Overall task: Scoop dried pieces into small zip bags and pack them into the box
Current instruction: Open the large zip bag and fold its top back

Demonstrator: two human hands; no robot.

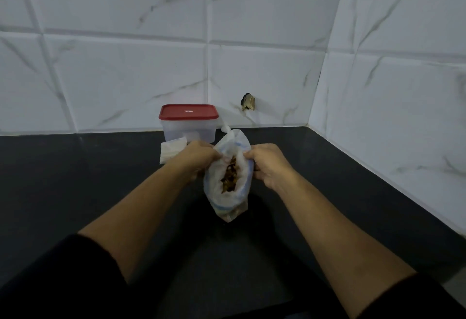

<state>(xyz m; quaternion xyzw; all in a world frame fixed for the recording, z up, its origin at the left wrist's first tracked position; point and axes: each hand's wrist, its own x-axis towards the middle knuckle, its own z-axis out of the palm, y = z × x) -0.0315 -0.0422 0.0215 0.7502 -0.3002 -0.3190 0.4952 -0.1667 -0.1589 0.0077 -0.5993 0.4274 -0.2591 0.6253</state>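
Reaches forward over the dark bench [75, 180] with both forearms. Pinches the mouth of a white plastic bag [227, 207] with left hand [199, 157] and right hand [269, 165] (fingers curled on opposite rims), baring brown dried pieces [230, 177]. Holds it upright, near the red-lidded box [189, 127].

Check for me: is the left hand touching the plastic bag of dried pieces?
Touching. The head view shows the left hand pinching the plastic bag at its mouth's left edge, with no gap; the right hand pinches the opposite edge.
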